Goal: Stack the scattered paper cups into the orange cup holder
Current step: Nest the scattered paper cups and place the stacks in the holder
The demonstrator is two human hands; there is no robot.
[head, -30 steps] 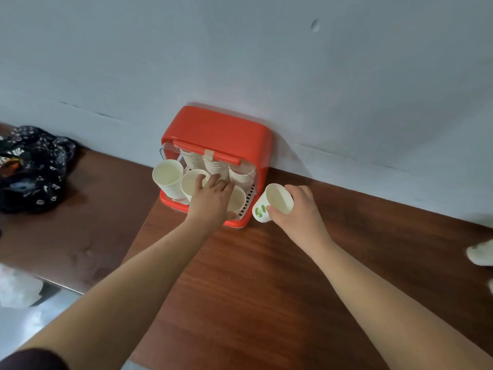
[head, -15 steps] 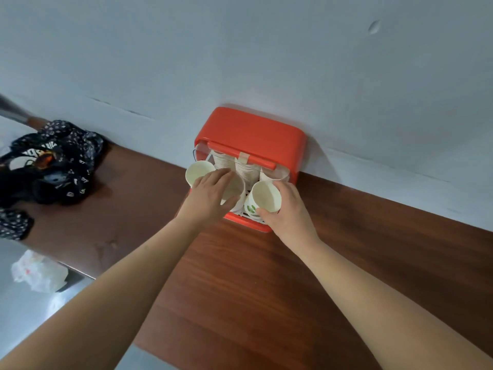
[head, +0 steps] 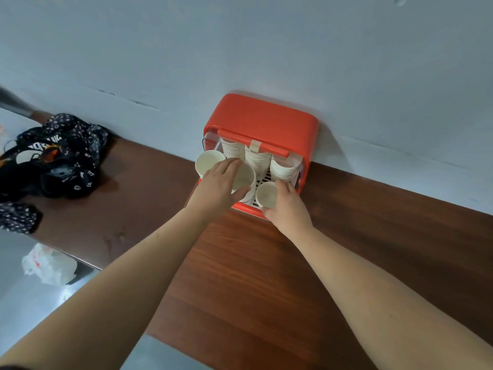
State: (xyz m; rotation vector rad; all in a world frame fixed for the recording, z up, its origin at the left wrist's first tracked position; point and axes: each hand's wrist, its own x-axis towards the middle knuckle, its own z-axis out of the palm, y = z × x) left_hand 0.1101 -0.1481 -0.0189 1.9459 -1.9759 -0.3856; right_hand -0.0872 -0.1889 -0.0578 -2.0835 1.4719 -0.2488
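**Both hands on cups at the holder's front row**

Nearest you, your forearms reach across the brown table (head: 266,284) toward its far edge.

Your right hand (head: 289,209) is wrapped round a single paper cup (head: 266,194). The thumb is on the near side, the fingers are on the far side, and the mouth faces up. You hold it at the front-right spot of the orange cup holder (head: 262,121), probably so it drops straight. Your hand hides its base, so you cannot tell whether it is seated yet.

Your left hand (head: 217,186) is clamped on the middle cup (head: 245,177), fingers draped over its rim and thumb against its near wall. This is most likely to steady it so the neighbouring cup does not knock it over.

The front-left cup (head: 209,161) stands just beside those fingers; contact is unclear.

Behind, three taller stacks (head: 256,158) fill the back row under the orange hood. The holder sits against the wall (head: 266,49), which should brace it as you push.

Far left, a dark patterned cloth (head: 56,156) and a white bag (head: 48,264) play no part.
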